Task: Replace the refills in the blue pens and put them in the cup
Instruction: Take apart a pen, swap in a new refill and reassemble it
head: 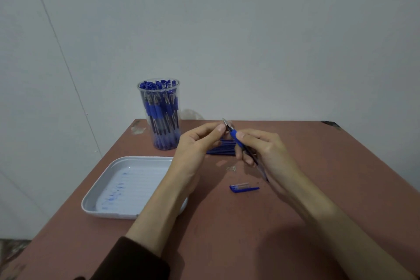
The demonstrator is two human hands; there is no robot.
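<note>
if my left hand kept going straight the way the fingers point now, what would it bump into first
Most likely the metal tip of the pen that the right hand holds; the left hand already has its fingertips right there. Depth is hard to judge from one view.

The left hand (200, 143) hid most of the refill stack (223, 149), its forearm covered the tray (127, 159) corner, and the right hand (266, 152) concealed the pen (236, 137) barrel's middle.

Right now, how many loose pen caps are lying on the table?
1. A single blue pen cap lies on the table, near the right hand and right of the white tray. More could be hidden behind the hands.
</note>
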